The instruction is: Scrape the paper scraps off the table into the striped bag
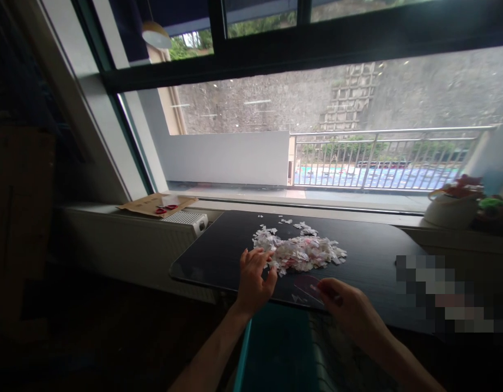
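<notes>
Facing the window (276,51), which fills the upper view; dark table (374,245) stands close under the sill, probably for daylight. Teal bin (243,356) sits below the near edge, between the forearms; likely set there to be within easy reach of the tabletop. Its contents too dark to tell.

Heap of paper scraps (304,255), pale with some pink, lies mid-table, a little beyond the hands. Its central spot would let both hands come at it without stretching.

Left hand (253,275) at the heap's left end: fingers bent and slack, thumb well apart from them, fingertips at the edge scraps. Reads like a side guard for loose paper. Cannot tell if any scrap is pinched.

Right hand (345,296) at the near edge: thumb and fingers closed on a thin see-through sheet (308,287), held low by one end, so its rounded free end points toward the heap.

Red scissors (166,208) lie on brown card (139,205) at left, seemingly parked off the worktop.
</notes>
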Available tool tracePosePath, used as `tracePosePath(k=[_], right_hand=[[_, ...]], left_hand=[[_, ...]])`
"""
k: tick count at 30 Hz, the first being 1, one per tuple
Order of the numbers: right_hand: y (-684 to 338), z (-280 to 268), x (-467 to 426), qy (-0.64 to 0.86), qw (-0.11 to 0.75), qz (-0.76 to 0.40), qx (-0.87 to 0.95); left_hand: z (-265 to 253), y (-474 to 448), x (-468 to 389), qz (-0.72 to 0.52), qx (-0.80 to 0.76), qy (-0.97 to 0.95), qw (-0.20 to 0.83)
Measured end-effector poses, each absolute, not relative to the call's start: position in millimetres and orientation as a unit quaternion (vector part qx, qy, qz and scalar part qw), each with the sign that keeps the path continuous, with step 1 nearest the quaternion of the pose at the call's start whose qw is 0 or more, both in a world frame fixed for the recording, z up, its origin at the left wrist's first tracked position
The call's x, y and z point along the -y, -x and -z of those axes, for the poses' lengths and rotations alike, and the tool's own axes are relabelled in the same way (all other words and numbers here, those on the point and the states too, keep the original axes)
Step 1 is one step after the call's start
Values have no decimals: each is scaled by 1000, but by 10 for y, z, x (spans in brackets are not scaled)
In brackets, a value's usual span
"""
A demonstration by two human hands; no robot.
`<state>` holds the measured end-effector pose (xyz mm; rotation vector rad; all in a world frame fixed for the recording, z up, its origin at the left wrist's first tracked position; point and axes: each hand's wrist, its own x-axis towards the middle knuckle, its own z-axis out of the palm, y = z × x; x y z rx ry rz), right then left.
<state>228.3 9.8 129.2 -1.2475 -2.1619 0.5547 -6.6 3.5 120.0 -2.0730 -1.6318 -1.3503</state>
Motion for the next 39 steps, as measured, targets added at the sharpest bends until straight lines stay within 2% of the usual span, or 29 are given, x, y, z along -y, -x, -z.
tracePosePath(k=[22, 25, 27, 31, 39], right_hand=[[-2289, -1263, -12, 426, 286, -277, 812], [-2471, -1347, -247, 465, 340, -233, 784], [-2654, -1436, -454, 517, 366, -164, 756], [-2941, -1575, -787, 557, 359, -51, 747], [-2798, -1435, -948, 511, 346, -71, 784]], left_hand=[[-1206, 52, -31, 457, 551, 694, 84], [-1202, 63, -42, 456, 545, 697, 92], [-1192, 77, -55, 454, 541, 701, 102], [-1160, 116, -91, 444, 530, 711, 125], [-1102, 181, -143, 430, 517, 723, 158]])
